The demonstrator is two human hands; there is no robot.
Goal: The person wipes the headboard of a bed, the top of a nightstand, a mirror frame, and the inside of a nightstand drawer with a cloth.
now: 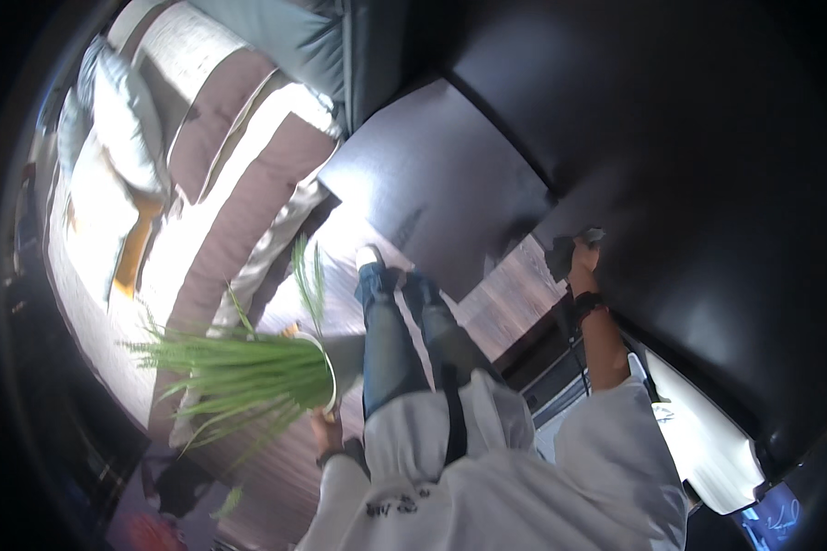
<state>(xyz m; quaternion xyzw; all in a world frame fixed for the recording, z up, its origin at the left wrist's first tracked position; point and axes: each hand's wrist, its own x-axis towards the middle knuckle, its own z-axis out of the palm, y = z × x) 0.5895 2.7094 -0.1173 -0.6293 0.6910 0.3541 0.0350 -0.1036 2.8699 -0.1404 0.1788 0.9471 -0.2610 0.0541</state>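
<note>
My left hand (327, 431) grips the rim of a light-coloured pot (346, 364), which is tilted on its side. A bushy green grass-like plant (248, 375) spreads leftward out of the pot. Out to the right, my right hand (585, 256) is closed around a small light-grey item (593, 235), too small to name, against a large dark glossy panel (661, 172). A dark band sits on the right wrist.
A bed (248, 186) with a striped cover and pillows (120, 131) stands at the left. A grey padded piece of furniture (289, 41) is at the top. Wood-look floor (517, 296) shows by my legs, and a lit white object (710, 441) is at lower right.
</note>
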